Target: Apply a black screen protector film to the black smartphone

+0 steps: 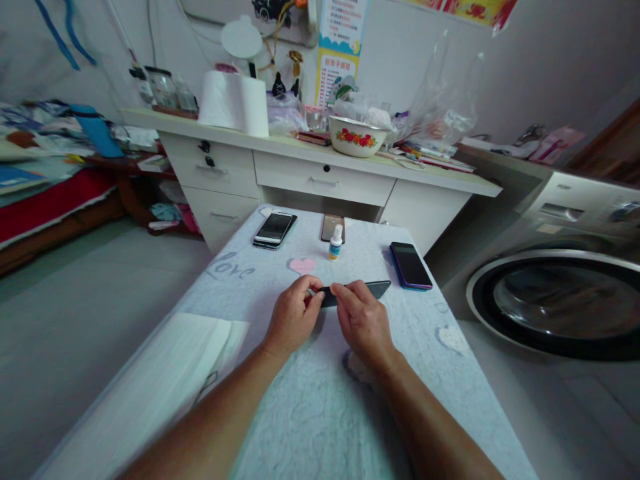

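A dark, thin phone [377,289] is held tilted above the cloth-covered table [290,427]. My left hand [294,317] pinches its left end between thumb and fingers. My right hand [364,321] is closed on its near side, fingertips close to those of my left hand. Beyond the hands stands a small white spray bottle [335,243] with a blue and yellow label. Behind it lies a brownish phone or case [329,227]. Stacked phones [274,229] rest at the far left of the table, and another dark stack [411,265] lies at the right.
White folded material [165,373] covers the table's left side. A white desk [320,175] stands beyond, bearing a paper roll [234,103], a floral bowl [356,137] and plastic bags. To the right is a washing machine [555,220]; a bed [55,200] is at the left.
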Motion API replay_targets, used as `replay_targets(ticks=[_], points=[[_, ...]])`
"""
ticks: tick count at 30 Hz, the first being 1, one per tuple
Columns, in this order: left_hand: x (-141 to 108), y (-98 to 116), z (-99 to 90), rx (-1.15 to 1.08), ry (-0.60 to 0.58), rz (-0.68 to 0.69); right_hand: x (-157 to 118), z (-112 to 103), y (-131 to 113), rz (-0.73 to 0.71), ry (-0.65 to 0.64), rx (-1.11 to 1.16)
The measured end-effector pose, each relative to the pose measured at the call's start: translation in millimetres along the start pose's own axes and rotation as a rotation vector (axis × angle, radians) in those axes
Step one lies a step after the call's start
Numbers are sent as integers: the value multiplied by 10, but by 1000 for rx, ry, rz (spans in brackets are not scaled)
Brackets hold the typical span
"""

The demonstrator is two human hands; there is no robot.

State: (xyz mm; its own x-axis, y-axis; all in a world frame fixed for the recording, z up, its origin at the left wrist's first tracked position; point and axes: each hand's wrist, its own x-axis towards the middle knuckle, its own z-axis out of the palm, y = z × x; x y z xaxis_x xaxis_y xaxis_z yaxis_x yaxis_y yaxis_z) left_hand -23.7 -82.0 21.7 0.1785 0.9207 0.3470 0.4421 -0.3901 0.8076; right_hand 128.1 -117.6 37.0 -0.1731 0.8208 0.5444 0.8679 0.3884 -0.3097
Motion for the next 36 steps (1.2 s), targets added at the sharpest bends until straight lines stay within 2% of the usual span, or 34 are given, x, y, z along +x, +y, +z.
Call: replay_targets(ticks=[12,20,36], points=[[-1,7,-3,26,-1,3,-34,-82,137,81,61,-44],[-4,11,-5,24,8,11,-36,-91,135,105,96,-83],[-2,10,15,-28,1,-7,-6,28,-48,-16,-35,21]])
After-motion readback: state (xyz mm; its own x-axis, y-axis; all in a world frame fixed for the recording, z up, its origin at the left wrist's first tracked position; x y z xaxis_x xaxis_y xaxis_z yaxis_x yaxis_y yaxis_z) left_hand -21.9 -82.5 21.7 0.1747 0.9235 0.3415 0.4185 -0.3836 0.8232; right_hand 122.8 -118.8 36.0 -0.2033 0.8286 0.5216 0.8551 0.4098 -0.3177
